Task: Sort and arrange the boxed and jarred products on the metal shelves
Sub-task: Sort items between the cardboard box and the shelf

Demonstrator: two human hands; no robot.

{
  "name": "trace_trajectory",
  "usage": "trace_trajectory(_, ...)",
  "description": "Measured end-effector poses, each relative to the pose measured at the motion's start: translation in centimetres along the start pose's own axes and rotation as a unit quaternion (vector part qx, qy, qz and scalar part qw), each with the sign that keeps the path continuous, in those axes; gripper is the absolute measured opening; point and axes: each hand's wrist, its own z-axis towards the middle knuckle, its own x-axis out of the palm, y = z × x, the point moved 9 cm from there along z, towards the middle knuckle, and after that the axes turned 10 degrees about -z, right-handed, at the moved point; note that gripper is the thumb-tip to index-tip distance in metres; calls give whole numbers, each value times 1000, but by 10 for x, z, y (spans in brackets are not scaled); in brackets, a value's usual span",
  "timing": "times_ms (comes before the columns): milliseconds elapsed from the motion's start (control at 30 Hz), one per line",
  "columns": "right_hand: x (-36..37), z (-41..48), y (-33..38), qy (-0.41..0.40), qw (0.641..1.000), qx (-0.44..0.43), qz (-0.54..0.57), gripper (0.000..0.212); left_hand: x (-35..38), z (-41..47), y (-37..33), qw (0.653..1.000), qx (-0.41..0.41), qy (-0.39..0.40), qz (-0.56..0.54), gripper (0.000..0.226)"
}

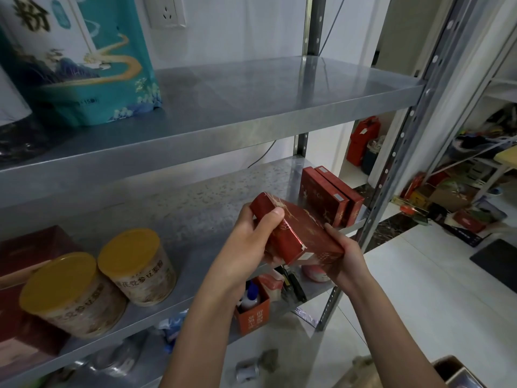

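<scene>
Both hands hold a red box with gold print [300, 233], tilted, in front of the middle metal shelf [195, 208]. My left hand [253, 233] grips its upper left end, thumb on top. My right hand [347, 256] supports its lower right end. Two matching red boxes [330, 197] stand side by side at the right end of that shelf, just beyond the held box. Two jars with yellow lids [98, 278] stand at the left of the same shelf.
A teal and white bag [81, 63] stands on the upper shelf [251, 107]. Dark red boxes [30, 247] sit behind the jars at far left. An orange box with a glue bottle [253, 306] is on the lower shelf. Clutter covers the floor at right.
</scene>
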Motion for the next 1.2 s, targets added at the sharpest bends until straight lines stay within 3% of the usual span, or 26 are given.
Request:
trace_trajectory(367,-3,-4,10,-4,997,-57,-55,50,0,3,-6,997,57,-33,-50,52)
trace_trajectory(467,1,-9,18,8,995,-68,-74,38,-4,2,-3,993,62,-58,-81,65)
trace_trajectory(567,-9,-12,33,-59,990,-110,-63,17,-4,0,-5,995,67,-60,-46,56)
trace_trajectory(667,-19,-18,48,-128,971,-170,-109,25,0,-1,-8,995,71,-37,64,36)
trace_trajectory(733,-22,-20,51,-142,961,-189,-142,28,-3,1,-9,993,78,-49,79,15)
trace_trajectory(833,-17,-19,53,-100,966,-182,-154,36,-10,4,-15,989,108,-80,63,20)
trace_trajectory(933,-10,-15,49,-1,988,-124,-96,48,-16,5,-20,982,140,-101,82,32)
trace_trajectory(1100,0,-24,52,129,985,-74,-92,48,-34,15,-15,989,97,-79,79,21)
trace_trajectory(1167,2,-28,60,112,979,-105,-133,38,-37,20,-12,988,81,-76,105,26)
trace_trajectory(1200,1,-30,66,78,979,-125,-144,32,-41,23,-12,977,85,-98,168,36)
